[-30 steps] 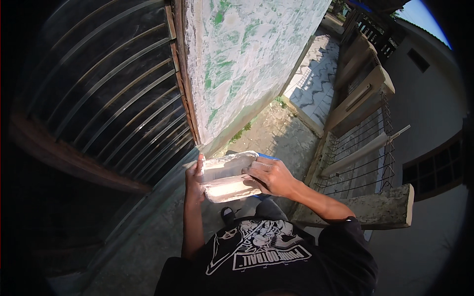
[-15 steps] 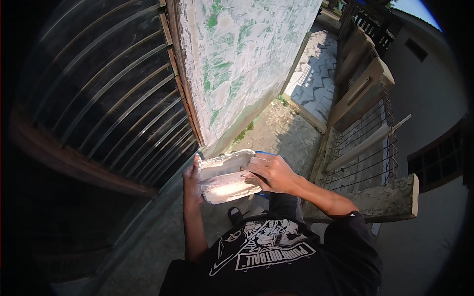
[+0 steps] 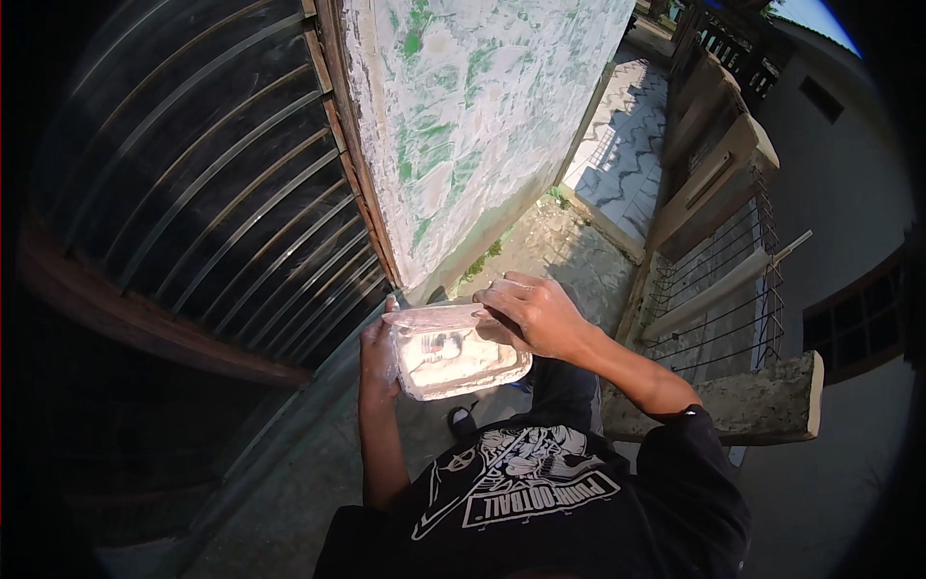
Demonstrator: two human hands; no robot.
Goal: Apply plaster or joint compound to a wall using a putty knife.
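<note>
Head view: I see the left hand (image 3: 377,355) grasping a paste-smeared tray (image 3: 453,394), the right hand (image 3: 538,314) gripping a flat scraper (image 3: 436,319) over it.

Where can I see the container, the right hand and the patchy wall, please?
Container (image 3: 453,393): head view, on its near rim.
Right hand (image 3: 536,315): head view, on its back.
Patchy wall (image 3: 492,121): head view, on its green-and-white face.

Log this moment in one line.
left hand: holds tray | right hand: holds flat blade | contents: pale paste | wall: patchy white-green
</note>
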